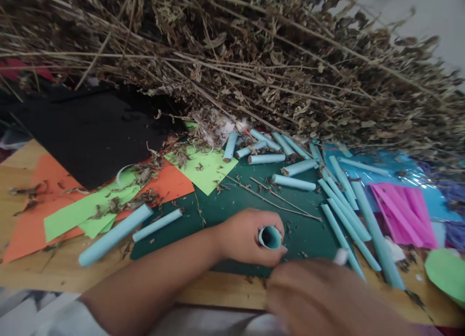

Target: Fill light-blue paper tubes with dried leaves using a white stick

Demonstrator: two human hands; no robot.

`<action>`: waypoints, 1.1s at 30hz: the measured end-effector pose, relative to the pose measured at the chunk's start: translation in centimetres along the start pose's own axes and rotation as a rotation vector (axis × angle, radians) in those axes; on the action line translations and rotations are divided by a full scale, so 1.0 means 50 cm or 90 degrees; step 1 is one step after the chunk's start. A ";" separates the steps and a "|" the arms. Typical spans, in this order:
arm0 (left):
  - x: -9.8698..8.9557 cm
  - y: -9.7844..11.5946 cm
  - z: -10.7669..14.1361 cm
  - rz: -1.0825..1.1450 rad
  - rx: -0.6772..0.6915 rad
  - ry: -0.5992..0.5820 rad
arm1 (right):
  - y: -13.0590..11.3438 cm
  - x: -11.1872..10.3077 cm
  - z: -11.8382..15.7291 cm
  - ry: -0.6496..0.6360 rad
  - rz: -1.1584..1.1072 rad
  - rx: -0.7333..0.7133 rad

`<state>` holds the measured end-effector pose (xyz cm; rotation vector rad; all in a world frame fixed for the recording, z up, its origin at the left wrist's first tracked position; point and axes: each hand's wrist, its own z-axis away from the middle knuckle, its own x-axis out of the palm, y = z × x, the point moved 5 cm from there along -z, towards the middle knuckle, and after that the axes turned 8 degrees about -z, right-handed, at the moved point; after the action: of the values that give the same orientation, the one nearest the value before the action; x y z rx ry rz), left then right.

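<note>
My left hand [244,235] is wrapped round a light blue paper tube [275,236], whose open end faces up toward me and looks hollow and dark inside. Close beside it, at the table's front edge, my right hand [308,290] is curled and smeared by motion. A small whitish tip [340,256] shows just past the right hand's knuckles; what it belongs to is unclear. The right fingertips are hidden. Beneath my left hand lies a dark green mat [247,188]. Several short light blue paper tubes [293,182] lie on the mat's far side.
A large heap of dried stalks and leaves [232,55] fills the back. Longer blue tubes [378,239] and pink paper [403,215] lie right. Black paper [98,128], orange sheets [174,183] and green sheets [205,166] lie left. Leaf crumbs dot the wooden table [214,290].
</note>
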<state>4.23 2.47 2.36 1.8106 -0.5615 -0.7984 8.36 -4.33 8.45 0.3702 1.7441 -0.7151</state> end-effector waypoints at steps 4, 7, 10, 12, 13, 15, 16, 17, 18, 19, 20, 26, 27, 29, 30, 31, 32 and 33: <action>0.005 -0.006 -0.004 -0.009 -0.031 -0.011 | 0.080 -0.073 -0.006 -0.057 0.014 0.123; 0.009 -0.009 -0.004 -0.010 -0.053 -0.017 | 0.096 -0.072 -0.017 -0.105 -0.017 0.121; 0.008 -0.010 -0.004 -0.010 -0.063 -0.010 | 0.093 -0.062 -0.025 -0.126 -0.041 0.122; 0.007 -0.011 -0.004 -0.007 -0.077 -0.018 | 0.088 -0.053 -0.029 -0.141 -0.040 0.105; 0.007 -0.011 -0.004 -0.009 -0.084 -0.025 | 0.086 -0.049 -0.031 -0.151 -0.038 0.094; 0.006 -0.012 -0.004 -0.015 -0.096 -0.032 | 0.086 -0.044 -0.034 -0.160 -0.041 0.082; 0.006 -0.012 -0.005 -0.016 -0.099 -0.031 | 0.088 -0.045 -0.034 -0.156 -0.047 0.084; 0.005 -0.012 -0.005 -0.013 -0.098 -0.026 | 0.091 -0.049 -0.033 -0.144 -0.056 0.091; 0.005 -0.011 -0.005 -0.007 -0.092 -0.022 | 0.096 -0.056 -0.030 -0.122 -0.065 0.097; 0.006 -0.011 -0.005 -0.002 -0.082 -0.018 | 0.102 -0.064 -0.026 -0.096 -0.076 0.104; 0.006 -0.010 -0.005 0.002 -0.072 -0.013 | 0.108 -0.074 -0.021 -0.069 -0.087 0.109; 0.000 -0.009 -0.003 -0.003 -0.030 0.022 | 0.151 -0.058 0.027 -0.071 -0.151 0.199; -0.001 -0.009 -0.003 -0.008 -0.033 0.012 | 0.156 -0.037 0.036 -0.095 -0.140 0.229; -0.001 -0.010 -0.002 -0.013 -0.041 -0.005 | 0.156 0.012 0.053 -0.148 -0.101 0.274; -0.002 -0.009 -0.002 -0.014 -0.042 -0.010 | 0.150 0.037 0.060 -0.172 -0.086 0.279; -0.002 -0.009 -0.003 -0.015 -0.041 -0.015 | 0.143 0.061 0.067 -0.189 -0.079 0.276; -0.002 -0.008 -0.003 -0.019 -0.040 -0.020 | 0.135 0.081 0.073 -0.198 -0.079 0.270; -0.002 -0.008 -0.004 -0.023 -0.040 -0.025 | 0.128 0.097 0.077 -0.202 -0.084 0.267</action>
<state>4.28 2.81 2.05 1.7542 -0.5248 -0.8690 13.59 -2.46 1.50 0.4023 1.3220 -1.1748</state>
